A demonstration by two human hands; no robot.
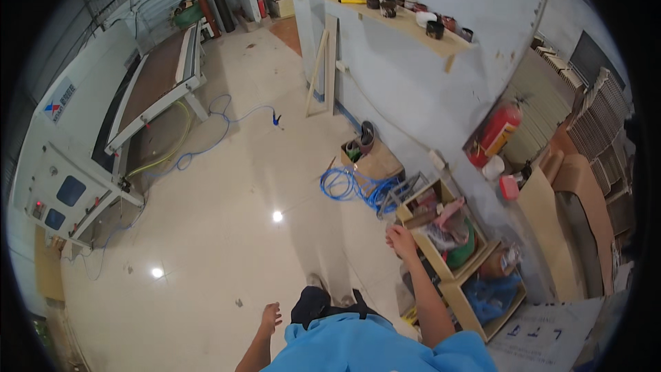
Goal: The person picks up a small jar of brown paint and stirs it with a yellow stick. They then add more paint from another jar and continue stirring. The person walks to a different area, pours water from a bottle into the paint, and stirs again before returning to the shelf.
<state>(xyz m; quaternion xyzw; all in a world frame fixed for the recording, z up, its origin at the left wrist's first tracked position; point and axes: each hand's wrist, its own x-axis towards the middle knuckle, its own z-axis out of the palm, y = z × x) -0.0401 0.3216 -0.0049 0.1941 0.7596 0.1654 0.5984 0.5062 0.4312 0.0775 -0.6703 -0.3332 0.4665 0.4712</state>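
Observation:
My left hand hangs low over the tiled floor, its fingers loosely apart with nothing in them. My right hand is raised beside an open wooden box, fingers curled in; whether something small is in them, I cannot make out. The box holds cloths, plastic bags and a pink piece of material. A second wooden box adjoins it on the near side, with a blue plastic bag inside.
A coiled blue hose lies by a cardboard box. Left stands a large white machine; another blue hose trails from it over the floor. A wall shelf bears several small pots. A red fire extinguisher is at the right.

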